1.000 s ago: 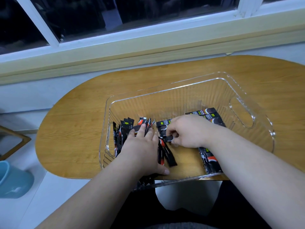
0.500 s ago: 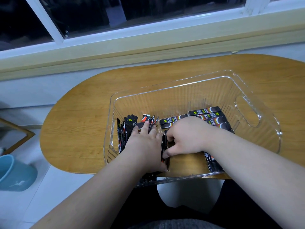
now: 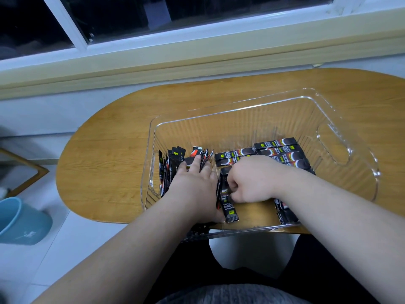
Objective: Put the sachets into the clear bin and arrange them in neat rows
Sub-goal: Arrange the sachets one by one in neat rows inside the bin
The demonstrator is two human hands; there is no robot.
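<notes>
A clear ribbed bin [image 3: 341, 119] sits on the oval wooden table [image 3: 114, 154]. Inside at its left end, a row of black sachets [image 3: 173, 163] stands on edge. My left hand [image 3: 192, 189] lies flat over that row, fingers straight, pressing it toward the left wall. My right hand [image 3: 249, 178] has its fingers curled, pinching one black sachet [image 3: 229, 207] that stands against the row's right side. Several more sachets [image 3: 278, 150] lie flat behind my right hand. Another sachet [image 3: 285, 212] shows under my right forearm.
A window sill [image 3: 197, 60] runs along the far side of the table. A blue bucket [image 3: 19, 220] stands on the tiled floor at the left. A wooden frame [image 3: 32, 170] leans by the wall there. The bin's near edge overhangs the table toward my lap.
My right hand has drawn closer to my left hand and brought a sachet upright against the standing row. My left hand has stayed on the row.
</notes>
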